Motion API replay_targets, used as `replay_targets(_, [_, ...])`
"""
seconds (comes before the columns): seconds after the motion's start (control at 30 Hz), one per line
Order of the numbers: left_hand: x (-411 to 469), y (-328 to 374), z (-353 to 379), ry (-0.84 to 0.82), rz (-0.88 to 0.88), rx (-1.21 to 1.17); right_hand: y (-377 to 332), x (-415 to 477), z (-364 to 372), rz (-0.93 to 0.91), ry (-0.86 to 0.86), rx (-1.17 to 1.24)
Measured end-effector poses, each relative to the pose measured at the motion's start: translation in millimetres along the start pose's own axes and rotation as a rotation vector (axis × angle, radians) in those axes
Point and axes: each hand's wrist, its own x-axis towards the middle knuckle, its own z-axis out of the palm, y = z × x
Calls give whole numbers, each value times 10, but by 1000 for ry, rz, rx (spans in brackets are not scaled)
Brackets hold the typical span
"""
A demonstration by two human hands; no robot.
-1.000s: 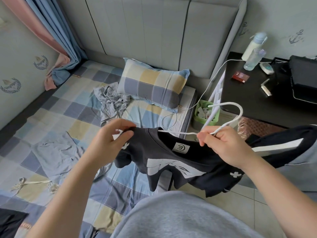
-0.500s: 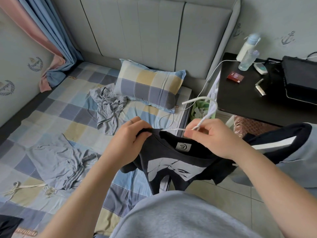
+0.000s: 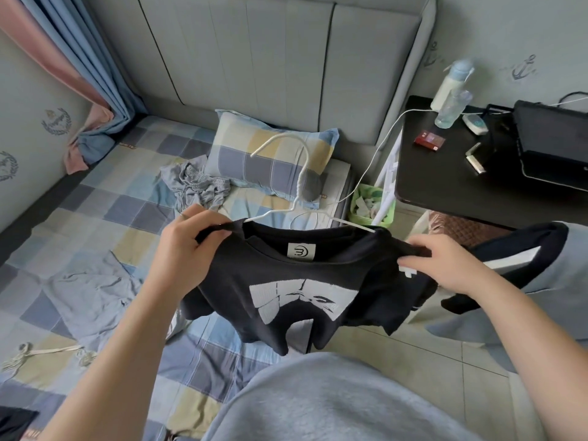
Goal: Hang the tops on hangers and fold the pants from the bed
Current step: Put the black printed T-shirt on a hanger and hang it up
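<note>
Item: black short-sleeved T-shirt with white printed panel [image 3: 302, 281], centre of frame, held in the air on a white wire hanger [image 3: 299, 183]. The hanger's arms run into the collar and its hook stands free above, in front of the checked pillow [image 3: 273, 154].
Left hand [image 3: 187, 246]: pinches the shirt's left shoulder between thumb and fingers.
Right hand [image 3: 445, 265]: fingers curled over the right shoulder, gripping the cloth.
Edges: the hem hangs over the bed's side edge and the pale tiled floor [image 3: 413, 351]. The corner of the black side table [image 3: 445, 192] is near, upper right.
Surface: on the checked bedsheet [image 3: 111, 211] lie a crumpled grey garment [image 3: 197, 186] beside the pillow and flat blue-grey drawstring pants [image 3: 92, 291], left.
Room: grey padded headboard [image 3: 270, 58], top.
</note>
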Motion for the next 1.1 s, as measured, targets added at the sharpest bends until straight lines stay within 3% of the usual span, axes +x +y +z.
replay_targets(0.27, [6, -38, 37, -28, 17, 89, -288, -86, -10, -199, 344, 46])
replay_targets(0.4, [7, 31, 39, 61, -46, -22, -326, -199, 13, -340, 298, 22])
replay_targets(0.63, [0, 192, 144, -21, -37, -130, -450, -140, 167, -473, 290, 3])
replay_targets(0.83, [7, 199, 172, -56, -63, -139, -501, -124, 228, -382, 184, 75])
replay_targets(0.97, [7, 169, 166, -49, -52, -131, -358, -105, 71, -244, 21, 35])
replay_targets(1.1, [50, 138, 219, -83, -60, -88, -272, -223, 105, -228, 123, 137])
